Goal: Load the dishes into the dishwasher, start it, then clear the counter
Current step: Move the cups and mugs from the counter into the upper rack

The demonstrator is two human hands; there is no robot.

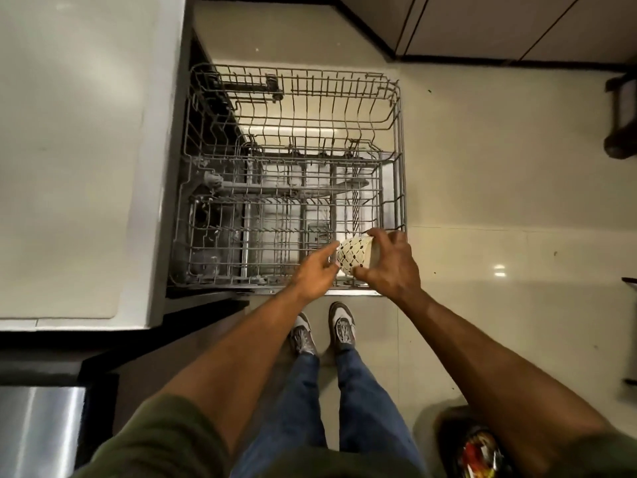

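Right hand grips the bowl, thumb on the near side and fingers curled over the far side. The bowl is cream ceramic with a black diamond-and-dot pattern and a rounded body. It is tipped on its side, base pointing left.

Left hand holds nothing, fingers loosely straight, thumb and index spread. Its index tip is at the bowl's left side; can't tell if it touches or is just short.

The bowl sits over the near-right corner of the dishwasher rack, which is pulled out over the floor. The rack is grey coated wire, a square basket with tine rows, dull and a bit grimy. More wire grid and a grey spray arm show through it below. No dishes visible in the rack.

Around it:
- Left: the table, a pale, smooth, slightly glossy slab with a thick white edge. The dishwasher opening is under it.
- Bottom left: a brushed stainless panel.
- Floor: glossy cream tiles with light glare.
- Near edge of the rack: the person's brown-and-white shoes, just short of it, with blue jeans above. Both arms have olive sleeves.
- Bottom right: a dark bin with coloured wrappers inside.
- Top right: dark furniture, well apart from the rack.
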